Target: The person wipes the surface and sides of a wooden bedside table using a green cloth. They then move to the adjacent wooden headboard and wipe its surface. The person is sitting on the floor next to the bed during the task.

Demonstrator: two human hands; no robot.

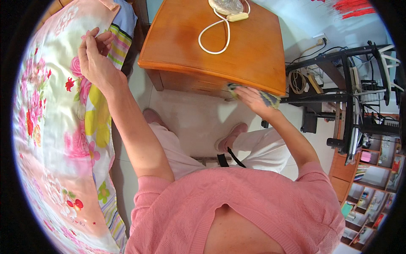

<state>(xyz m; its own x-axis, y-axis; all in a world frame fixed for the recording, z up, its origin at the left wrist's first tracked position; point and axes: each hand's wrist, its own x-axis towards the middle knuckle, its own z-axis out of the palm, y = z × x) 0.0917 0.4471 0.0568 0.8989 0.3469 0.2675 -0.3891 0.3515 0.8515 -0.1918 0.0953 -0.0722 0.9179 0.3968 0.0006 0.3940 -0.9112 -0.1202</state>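
Observation:
My right hand (252,96) presses a dark, yellow-edged cloth (270,100) against the front of a wooden cabinet (190,81), just under its top edge. The cloth and fingers are slightly blurred. Out to the left, my left hand (95,60) hangs above the flowered bedding (57,104), its fingers loosely curled with nothing in them. On the orange-brown cabinet top (177,41) lies a looped white cable (200,39) beside a cream power strip (238,16). A clear plastic bag (225,5) rests behind the strip, partly cut off by the picture's edge.
A black metal rack (344,104) with cords and a coiled cable (297,82) stands close to the cabinet's right side. Shelves with small goods (374,177) line the far right. The bed borders the left. My pink shoes (233,136) are on the pale tiled floor (196,120).

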